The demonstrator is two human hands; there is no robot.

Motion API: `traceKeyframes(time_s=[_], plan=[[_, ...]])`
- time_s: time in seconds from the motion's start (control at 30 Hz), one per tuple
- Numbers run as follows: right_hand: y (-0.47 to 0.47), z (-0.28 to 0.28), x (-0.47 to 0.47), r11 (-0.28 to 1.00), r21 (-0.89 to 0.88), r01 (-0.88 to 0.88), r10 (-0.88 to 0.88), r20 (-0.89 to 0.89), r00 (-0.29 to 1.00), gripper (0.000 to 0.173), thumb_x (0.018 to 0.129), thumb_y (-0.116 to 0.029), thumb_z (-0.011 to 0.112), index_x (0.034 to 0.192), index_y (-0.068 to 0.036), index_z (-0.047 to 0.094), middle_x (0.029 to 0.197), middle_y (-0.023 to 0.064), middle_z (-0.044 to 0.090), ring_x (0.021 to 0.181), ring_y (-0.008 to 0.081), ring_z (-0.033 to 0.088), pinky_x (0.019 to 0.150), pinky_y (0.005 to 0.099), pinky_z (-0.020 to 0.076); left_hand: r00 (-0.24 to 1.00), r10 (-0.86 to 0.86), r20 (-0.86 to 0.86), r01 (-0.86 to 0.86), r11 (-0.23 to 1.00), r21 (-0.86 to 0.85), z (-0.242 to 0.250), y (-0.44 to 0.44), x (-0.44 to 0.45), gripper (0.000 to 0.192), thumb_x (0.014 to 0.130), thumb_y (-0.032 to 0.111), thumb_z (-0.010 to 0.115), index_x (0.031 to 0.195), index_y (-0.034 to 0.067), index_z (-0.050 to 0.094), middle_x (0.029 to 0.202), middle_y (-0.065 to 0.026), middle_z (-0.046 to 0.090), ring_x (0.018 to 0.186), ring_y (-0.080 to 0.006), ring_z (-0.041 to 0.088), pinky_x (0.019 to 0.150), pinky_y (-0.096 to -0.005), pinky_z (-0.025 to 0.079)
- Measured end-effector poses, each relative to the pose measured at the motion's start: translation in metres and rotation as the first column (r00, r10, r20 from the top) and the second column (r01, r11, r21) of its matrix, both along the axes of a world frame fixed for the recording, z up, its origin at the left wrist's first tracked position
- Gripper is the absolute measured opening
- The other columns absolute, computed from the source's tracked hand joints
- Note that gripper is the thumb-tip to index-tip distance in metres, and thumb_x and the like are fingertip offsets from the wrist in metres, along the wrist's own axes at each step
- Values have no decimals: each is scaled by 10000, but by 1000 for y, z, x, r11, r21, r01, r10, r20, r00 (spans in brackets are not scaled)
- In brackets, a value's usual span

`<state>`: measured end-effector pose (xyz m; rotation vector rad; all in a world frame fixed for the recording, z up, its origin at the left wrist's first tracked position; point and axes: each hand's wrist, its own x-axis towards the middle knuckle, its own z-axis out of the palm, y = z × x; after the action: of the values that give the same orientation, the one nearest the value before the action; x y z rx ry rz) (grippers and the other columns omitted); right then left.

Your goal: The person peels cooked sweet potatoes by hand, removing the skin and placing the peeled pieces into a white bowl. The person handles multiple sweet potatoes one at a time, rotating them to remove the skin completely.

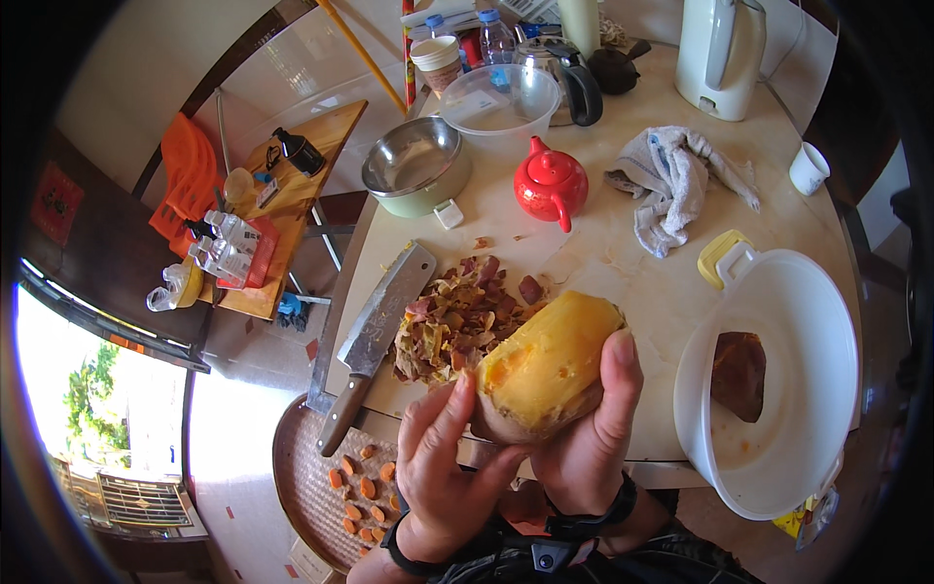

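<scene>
A large cooked sweet potato (554, 358), yellow where its skin is off, is held over the table's front edge. Some brownish skin still covers its underside. My right hand (595, 445) cradles it from below and the right, thumb along its side. My left hand (445, 463) grips the near left end with fingertips and thumb. Just beyond lies a heap of sweet potato peelings (456, 321). Left of the heap is a cleaver (387, 310), its wooden handle (343, 416) jutting over the table edge. A white plastic basin (788, 328) to the right holds one unpeeled sweet potato piece (738, 372).
Behind the peelings stand a steel-lined green pot (416, 171), a clear plastic bowl (500, 109) and a red teapot (551, 182). A crumpled towel (671, 182), a white cup (808, 169) and an electric kettle (719, 66) sit farther right. Below left, a woven tray (314, 467) bears several orange slices.
</scene>
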<state>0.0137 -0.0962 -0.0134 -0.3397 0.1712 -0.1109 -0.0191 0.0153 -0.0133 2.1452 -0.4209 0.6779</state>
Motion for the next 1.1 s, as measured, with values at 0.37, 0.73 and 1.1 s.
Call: traceKeyframes(time_s=[0.37,0.73,1.1], plan=[[4,5,-7,997,-68,22,-16,84,996,556,808,-229,658,1245,9,410,1133,112,561,1017,187,570,918,335,450,985,-140,-104,118,974,-196,15,22,5,569,690,136,789,1190,-15,564,1112,-177,585,1004,-283,583,868,-363,467],[6,3,-11,971,-236,-48,86,153,984,521,773,-90,690,1212,-36,414,1093,93,589,994,163,578,880,294,462,998,-55,-15,55,998,41,54,25,19,281,647,27,768,911,38,670,844,-80,605,743,-234,583,654,-316,463],[6,2,-10,982,-180,-60,82,118,990,528,770,-82,694,1216,-37,416,1078,90,593,941,148,586,849,278,469,990,80,-116,-101,976,-193,41,32,36,138,705,-19,691,824,30,642,793,-87,588,705,-230,579,647,-308,471]])
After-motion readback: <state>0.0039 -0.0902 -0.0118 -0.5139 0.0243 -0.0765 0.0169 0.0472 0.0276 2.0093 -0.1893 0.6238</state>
